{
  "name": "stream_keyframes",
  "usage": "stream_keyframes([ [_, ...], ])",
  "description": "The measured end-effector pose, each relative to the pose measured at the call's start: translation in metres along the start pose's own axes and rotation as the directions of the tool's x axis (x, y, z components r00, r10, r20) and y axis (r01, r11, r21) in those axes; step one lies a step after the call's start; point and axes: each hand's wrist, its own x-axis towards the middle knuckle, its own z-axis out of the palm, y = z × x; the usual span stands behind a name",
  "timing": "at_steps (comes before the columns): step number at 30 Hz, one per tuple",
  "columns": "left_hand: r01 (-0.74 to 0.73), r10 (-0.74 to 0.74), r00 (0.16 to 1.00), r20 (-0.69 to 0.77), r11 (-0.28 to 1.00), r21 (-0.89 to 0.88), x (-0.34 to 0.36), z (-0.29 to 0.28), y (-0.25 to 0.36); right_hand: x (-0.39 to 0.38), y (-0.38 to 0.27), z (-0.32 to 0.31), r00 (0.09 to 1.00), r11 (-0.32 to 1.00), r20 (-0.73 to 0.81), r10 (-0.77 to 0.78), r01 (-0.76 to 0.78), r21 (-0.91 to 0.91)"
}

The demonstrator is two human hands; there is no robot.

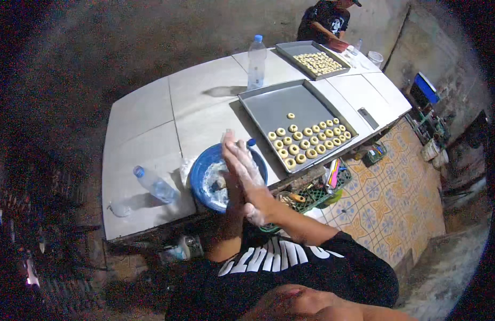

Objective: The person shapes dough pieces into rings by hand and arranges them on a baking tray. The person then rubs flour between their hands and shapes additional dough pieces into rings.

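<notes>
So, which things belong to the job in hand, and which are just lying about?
Likely the job: right hand, left hand, blue basin, white powder, near tray, pale rings.
Likely lying about: near bottle, far bottle, dark flat object, green crate.

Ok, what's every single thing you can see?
Table: one, white-tiled, middle
Basin: one, blue, table's near edge
Powder: some, white, in basin
Near tray: one, grey, right of basin
Dough rings: many, pale yellow, in near tray
Far tray: one, grey, far end
Dough pieces: many, pale, in far tray
Bottles: three, clear, on table
Flat thing: one, dark, on table
Baskets: two, green, below table's right edge
Buckets: at least three, white, right
Floor: one, orange-and-blue patterned, right
Co-worker: one, black shirt, far end
Shirt: one, black, bottom
Left hand, right hand: two, white-dusted, over basin
</notes>
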Motion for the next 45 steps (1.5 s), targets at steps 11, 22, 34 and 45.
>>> stream_keyframes([
  [11,-0.055,0.058,0.998,0.010,0.980,-0.193,0.006,-0.012,0.016,-0.001,0.007,0.019,0.993,0.994,0.062,0.105,-0.103,-0.040],
  [22,-0.204,0.196,0.967,0.163,0.978,0.035,0.011,-0.013,0.026,0.011,0.020,0.011,0.988,0.984,-0.068,0.137,-0.144,-0.104],
  [34,-0.129,0.110,0.962,0.249,0.990,0.062,0.003,-0.003,0.020,0.010,0.035,0.001,0.973,0.984,-0.150,0.173,-0.177,-0.011],
  [45,-0.064,0.048,0.959,0.279,0.997,0.050,-0.014,-0.003,-0.006,0.010,0.043,-0.007,0.972,0.995,-0.224,0.072,-0.086,-0.055],
])
